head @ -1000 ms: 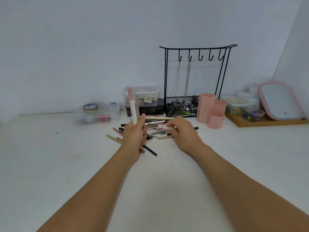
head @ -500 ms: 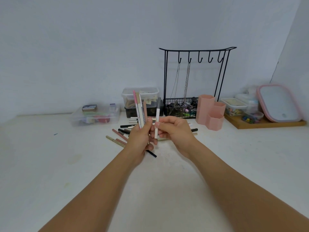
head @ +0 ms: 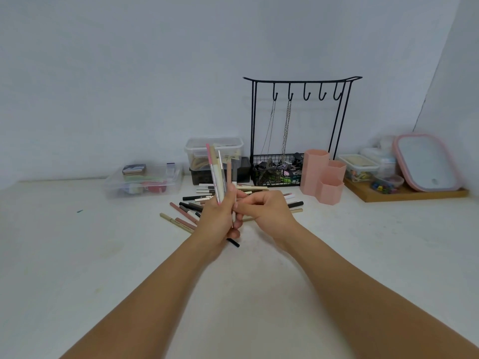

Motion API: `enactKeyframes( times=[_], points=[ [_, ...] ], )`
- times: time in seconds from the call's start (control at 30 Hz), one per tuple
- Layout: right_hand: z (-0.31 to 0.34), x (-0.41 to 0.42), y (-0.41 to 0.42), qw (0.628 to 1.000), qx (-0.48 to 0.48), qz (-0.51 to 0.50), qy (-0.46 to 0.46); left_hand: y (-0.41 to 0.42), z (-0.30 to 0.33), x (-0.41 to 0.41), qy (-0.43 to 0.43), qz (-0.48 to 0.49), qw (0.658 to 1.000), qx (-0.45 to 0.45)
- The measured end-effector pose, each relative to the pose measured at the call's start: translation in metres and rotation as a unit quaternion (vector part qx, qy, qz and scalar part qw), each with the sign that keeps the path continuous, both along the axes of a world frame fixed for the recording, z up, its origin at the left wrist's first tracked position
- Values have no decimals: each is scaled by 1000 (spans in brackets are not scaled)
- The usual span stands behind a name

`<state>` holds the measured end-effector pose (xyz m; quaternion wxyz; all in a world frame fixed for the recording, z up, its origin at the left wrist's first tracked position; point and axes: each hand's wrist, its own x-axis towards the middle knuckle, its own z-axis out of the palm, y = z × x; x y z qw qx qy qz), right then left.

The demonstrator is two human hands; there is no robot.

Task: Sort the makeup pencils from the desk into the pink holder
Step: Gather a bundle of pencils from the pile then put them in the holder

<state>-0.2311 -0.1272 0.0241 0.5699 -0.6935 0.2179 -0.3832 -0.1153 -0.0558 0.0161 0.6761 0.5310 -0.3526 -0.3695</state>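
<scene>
The left hand is curled round a bundle of makeup pencils, gripping it upright above the tabletop, the tips pointing toward 12 o'clock with a slight lean to 11. The bundle shows a pink pencil, a beige one, a pale one and a brownish-pink one, pressed side by side. The right hand sits just at 3 o'clock of the left, touching it, its fingers bent and pinching a thin white pencil at the bundle's lower end; how firmly it holds cannot be told.

Behind and under both hands, a loose heap of pencils lies flat on the tabletop, black, beige, rose and white ones crossing each other. One black end pokes out below the left hand toward 5 o'clock.

The pink holder stands at 2 o'clock from the hands, near the heap but apart from it, made of three hexagonal cups of stepped height. Just at its 10 o'clock stands a black wire rack with hooks, two chains hanging from them, and a basket of small items at the base. At 10 o'clock from the hands is a clear flat box; beside the rack, a clear lidded tub sits on a dark box. At far 3 o'clock a wooden tray carries small containers and a pink-rimmed lid.
</scene>
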Motion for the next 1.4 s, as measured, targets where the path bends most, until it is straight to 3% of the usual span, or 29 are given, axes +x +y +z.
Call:
enactKeyframes(
  times=[0.17,0.23,0.33,0.43,0.53,1.4],
  points=[
    [11,-5,-3,991,-92,17,93,1,4,5,-5,13,1000,0],
    [14,-13,-16,972,-179,-64,139,2,10,8,-10,42,999,-4],
    [15,-36,-43,904,-278,-206,251,5,16,14,-7,77,997,26],
    [6,-57,-65,867,-271,-228,351,7,15,17,-7,82,995,59],
    [-5,-62,-71,853,-254,-211,404,8,14,16,0,64,997,51],
    [4,-75,-81,871,-213,-210,390,2,8,14,-13,67,996,57]
  ],
)
